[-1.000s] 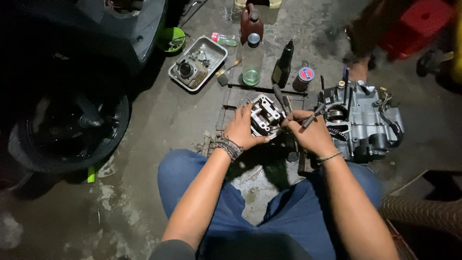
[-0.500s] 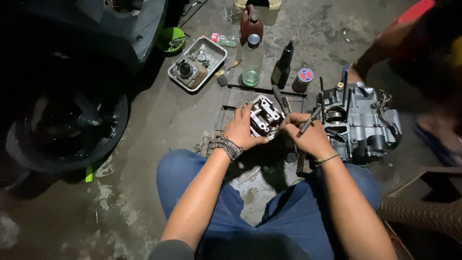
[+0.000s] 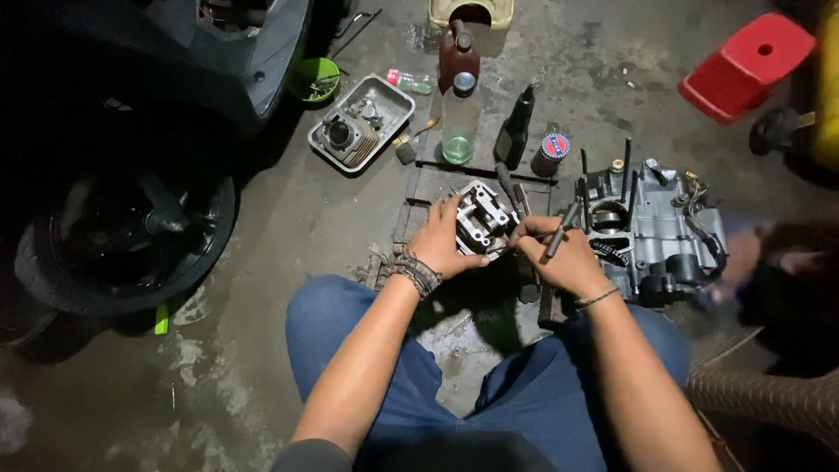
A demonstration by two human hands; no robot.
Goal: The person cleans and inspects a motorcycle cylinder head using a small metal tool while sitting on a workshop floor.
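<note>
While left hand (image 3: pixel 444 240) clamps cylinder head (image 3: pixel 482 220) | right hand (image 3: pixel 564 258) pinches slim tool (image 3: pixel 559 238) | probing step; next needs steady aim.

A dull grey metal cylinder head (image 3: pixel 482 220) is being shown beside a silver-grey engine block (image 3: pixel 664 229). Blue trousers (image 3: pixel 559 385) are being worn, while a bright red plastic stool (image 3: pixel 745 65), a green bowl (image 3: pixel 315 79) and a brown bottle (image 3: pixel 457 54) are being displayed on grey concrete floor (image 3: pixel 288 218).

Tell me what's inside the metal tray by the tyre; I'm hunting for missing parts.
The metal tray holds a round cylinder part, a finned piece beside it and small bits at the back. Anything beneath them is covered.
</note>
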